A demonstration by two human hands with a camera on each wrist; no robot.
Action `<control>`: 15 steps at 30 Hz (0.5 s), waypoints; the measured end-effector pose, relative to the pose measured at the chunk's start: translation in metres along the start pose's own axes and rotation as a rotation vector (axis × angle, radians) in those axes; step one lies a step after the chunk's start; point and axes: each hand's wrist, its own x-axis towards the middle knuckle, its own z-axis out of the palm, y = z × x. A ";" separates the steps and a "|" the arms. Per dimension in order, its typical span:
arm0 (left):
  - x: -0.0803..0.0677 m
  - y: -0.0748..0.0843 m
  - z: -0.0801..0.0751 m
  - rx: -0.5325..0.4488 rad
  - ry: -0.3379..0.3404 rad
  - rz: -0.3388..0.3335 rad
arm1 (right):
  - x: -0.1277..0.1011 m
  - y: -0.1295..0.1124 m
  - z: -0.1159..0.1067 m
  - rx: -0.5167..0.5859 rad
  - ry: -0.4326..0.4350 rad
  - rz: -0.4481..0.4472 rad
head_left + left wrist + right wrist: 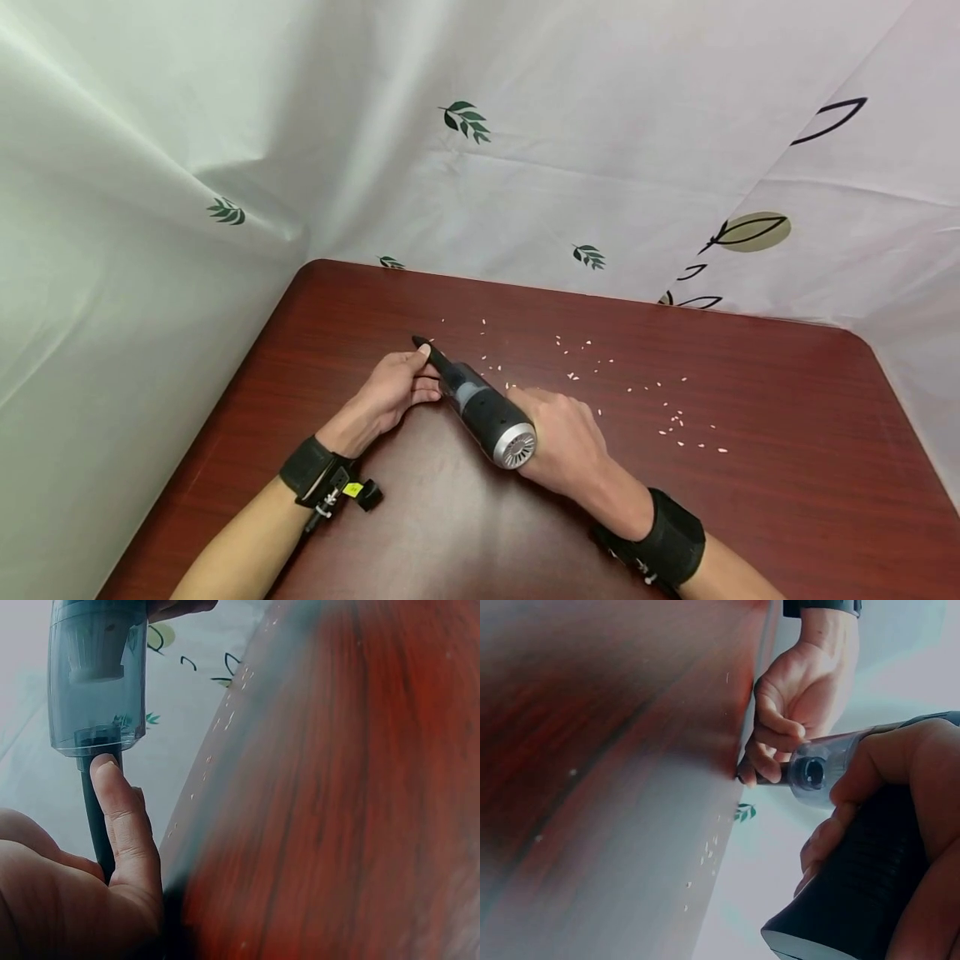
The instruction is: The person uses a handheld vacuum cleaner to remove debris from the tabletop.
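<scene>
Handheld vacuum (480, 408): black body with silver vented end cap, smoky clear dust cup, slim black nozzle (431, 352). Long axis runs diagonally, rear cap toward the wearer and right, nozzle tip pointing away and left, low over the table.

Right hand (566, 437): fingers curled round the black body behind the dust cup, as the right wrist view confirms.

Left hand (390, 392): pinches the nozzle just ahead of the dust cup, fingers curled round it and one fingertip laid along its length; nearer the tip than the right hand.

Rice-like white grains (675, 421): scattered to the right of and beyond the nozzle, none at the tip itself.

Table (787, 517): dark red wood-grain top, rounded corners.

Backdrop: pale sheeting (600, 125) printed with green leaf sprigs, hung on three sides.
</scene>
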 end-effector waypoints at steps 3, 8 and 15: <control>0.000 -0.001 0.004 0.003 -0.011 -0.002 | -0.003 0.001 -0.002 -0.002 0.003 0.003; 0.001 -0.001 0.011 0.008 -0.024 0.001 | -0.008 0.003 -0.005 -0.005 0.009 0.013; 0.007 0.000 0.017 0.002 -0.024 0.002 | -0.010 0.009 -0.005 -0.021 0.028 0.008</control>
